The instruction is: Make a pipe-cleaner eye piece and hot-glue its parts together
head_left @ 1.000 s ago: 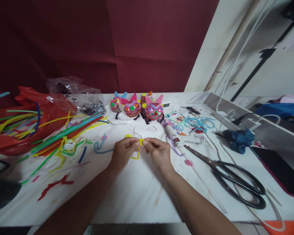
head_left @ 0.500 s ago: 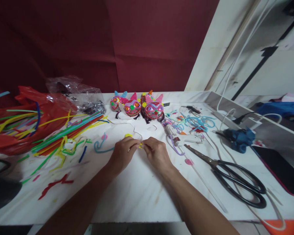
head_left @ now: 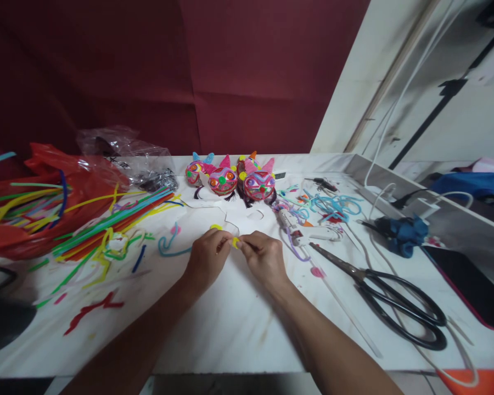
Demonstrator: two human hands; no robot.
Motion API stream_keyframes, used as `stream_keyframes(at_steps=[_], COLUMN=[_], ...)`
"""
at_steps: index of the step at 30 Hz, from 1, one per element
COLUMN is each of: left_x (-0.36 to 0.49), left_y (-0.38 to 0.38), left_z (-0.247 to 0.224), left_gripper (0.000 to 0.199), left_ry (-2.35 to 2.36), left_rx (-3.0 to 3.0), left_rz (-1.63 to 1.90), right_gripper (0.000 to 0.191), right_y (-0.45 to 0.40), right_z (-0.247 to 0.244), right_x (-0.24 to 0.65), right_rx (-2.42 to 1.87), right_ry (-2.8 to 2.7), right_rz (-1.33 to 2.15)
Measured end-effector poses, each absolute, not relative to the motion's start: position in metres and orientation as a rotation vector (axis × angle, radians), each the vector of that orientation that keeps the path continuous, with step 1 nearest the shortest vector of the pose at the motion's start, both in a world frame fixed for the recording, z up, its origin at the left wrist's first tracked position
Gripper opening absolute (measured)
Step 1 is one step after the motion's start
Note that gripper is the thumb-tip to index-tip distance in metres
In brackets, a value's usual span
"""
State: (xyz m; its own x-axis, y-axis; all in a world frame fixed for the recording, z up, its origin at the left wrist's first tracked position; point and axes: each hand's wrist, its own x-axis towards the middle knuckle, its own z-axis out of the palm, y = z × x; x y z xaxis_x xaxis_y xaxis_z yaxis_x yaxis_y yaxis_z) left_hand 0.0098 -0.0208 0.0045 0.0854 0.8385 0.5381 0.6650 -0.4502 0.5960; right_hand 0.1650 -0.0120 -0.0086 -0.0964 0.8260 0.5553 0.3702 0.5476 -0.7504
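Between my fingertips is a small yellow coil, seemingly a bit of pipe cleaner. My left hand pinches it from one side, and my right hand grips it from the other with thumb and forefinger. A yellow disc lies just beyond my left hand, partly hidden by it. To the left of that hand a curled blue pipe cleaner rests on white paper. Past my hands sit several colourful animal heads with pointed ears, one of them a pink-eared head.
Pipe cleaners lie in a bundle on the left, beside a red plastic bag. Right of my hands are a white glue gun, a glue stick, large black-handled scissors, a phone and tangled blue strands.
The yellow coil shows more plainly between my fingertips now. My fingers have shifted slightly around it, while both arms stay nearly in place.
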Motion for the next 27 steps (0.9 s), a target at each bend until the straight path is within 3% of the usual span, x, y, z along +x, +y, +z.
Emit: stream_keyframes(at_steps=[7,15,19,24,27], left_x=[0.019,0.019,0.013,0.007,0.005], left_y=[-0.019,-0.018,-0.017,-0.017,-0.016], left_z=[0.003,0.002,0.003,0.002,0.001], left_gripper=[0.020,0.026,0.015,0.008,0.009], left_ry=[1.357,1.282,1.335,1.461,1.458], left_rx=[1.479,1.265,1.421,1.962,2.182], left_rz=[1.347,1.326,1.287,1.297,1.247], right_gripper=[0.016,0.014,0.014,0.017,0.019], right_y=[-0.014,-0.011,-0.007,-0.005,-0.006], right_z=[-0.009,-0.015,-0.017,-0.016,-0.015], right_x=[0.161,0.159,0.160,0.167,0.169], right_rx=[-1.016,-1.039,-1.037,-0.960,-0.977], right_ry=[-1.505,-1.341,-1.401,-1.765,-1.852], right_rz=[0.651,0.857,0.963,0.569,0.504])
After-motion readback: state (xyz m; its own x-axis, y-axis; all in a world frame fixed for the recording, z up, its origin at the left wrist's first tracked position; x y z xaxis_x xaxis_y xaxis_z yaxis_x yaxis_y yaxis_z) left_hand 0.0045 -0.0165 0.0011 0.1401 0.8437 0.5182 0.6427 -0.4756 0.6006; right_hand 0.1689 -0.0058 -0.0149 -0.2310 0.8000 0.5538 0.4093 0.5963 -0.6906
